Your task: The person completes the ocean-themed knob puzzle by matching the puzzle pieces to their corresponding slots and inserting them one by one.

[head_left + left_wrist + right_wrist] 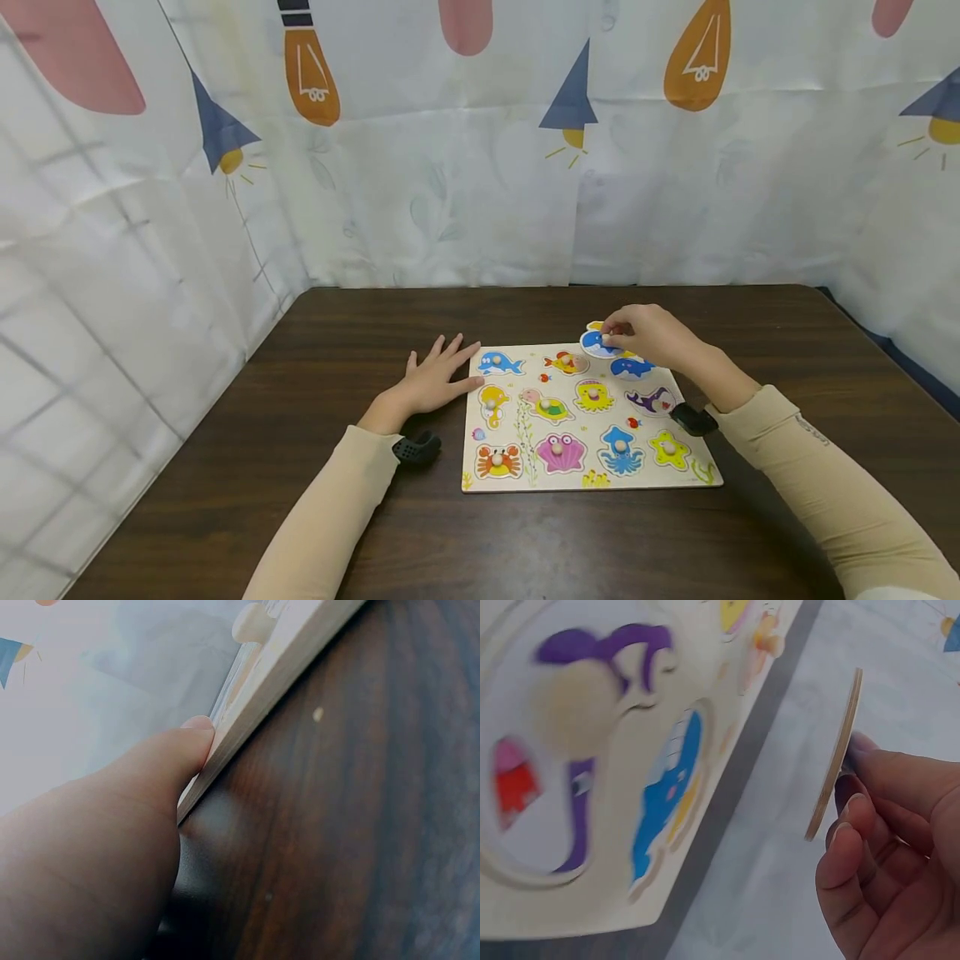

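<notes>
A wooden sea-animal peg puzzle board (592, 479) lies flat on the table, most of its pieces seated. My right hand (652, 333) pinches a blue-and-white puzzle piece (592, 342) by its knob above the board's back right part. Edge-on in the right wrist view, the thin puzzle piece (835, 761) is tilted and apart from the board. A recess with a printed blue narwhal (667, 791) shows below it. My left hand (427, 383) has its fingers spread on the table, and its thumb (169, 757) touches the board's left edge.
Around the board is the dark brown tabletop (262, 400). White printed curtains (450, 192) hang behind and to the left of the table. Each wrist wears a black band, such as the left wristband (417, 449). The purple whale piece (651, 402) sits near my right wrist.
</notes>
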`<state>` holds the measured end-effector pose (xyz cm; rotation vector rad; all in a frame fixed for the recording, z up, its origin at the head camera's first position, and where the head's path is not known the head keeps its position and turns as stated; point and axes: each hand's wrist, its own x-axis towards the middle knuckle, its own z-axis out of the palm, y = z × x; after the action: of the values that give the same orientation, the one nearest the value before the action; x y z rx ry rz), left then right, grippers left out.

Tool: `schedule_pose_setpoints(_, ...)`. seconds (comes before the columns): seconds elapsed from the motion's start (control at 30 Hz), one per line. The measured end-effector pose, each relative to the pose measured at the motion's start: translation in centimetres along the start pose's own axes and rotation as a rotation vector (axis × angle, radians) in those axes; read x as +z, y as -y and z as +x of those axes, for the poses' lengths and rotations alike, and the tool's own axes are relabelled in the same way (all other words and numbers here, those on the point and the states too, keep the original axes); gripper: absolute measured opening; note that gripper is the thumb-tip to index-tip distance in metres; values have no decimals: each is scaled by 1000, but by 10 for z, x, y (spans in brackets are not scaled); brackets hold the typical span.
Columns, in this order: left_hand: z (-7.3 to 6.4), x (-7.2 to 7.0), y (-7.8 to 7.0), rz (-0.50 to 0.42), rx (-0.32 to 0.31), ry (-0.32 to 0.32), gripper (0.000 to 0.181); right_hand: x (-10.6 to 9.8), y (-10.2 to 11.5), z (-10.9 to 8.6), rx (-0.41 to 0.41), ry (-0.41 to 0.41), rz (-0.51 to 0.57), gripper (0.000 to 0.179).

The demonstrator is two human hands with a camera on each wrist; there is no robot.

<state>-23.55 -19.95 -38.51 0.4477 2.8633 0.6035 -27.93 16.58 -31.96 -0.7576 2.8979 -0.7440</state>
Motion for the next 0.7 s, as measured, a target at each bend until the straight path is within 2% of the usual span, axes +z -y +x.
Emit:
schedule_pose_setpoints(0.17,1,1,-1,7,0,0,76,-3,-12,-12,35,27,-16,24)
schedule_pose_setpoints(0.3,1,0,-1,3,2,-1,76,-6,-21,-18,32,46,-44,24)
schedule_pose_setpoints(0.7,-1,0,-1,-3,-2,-4,76,2,-31,-21,52,103,-98,22)
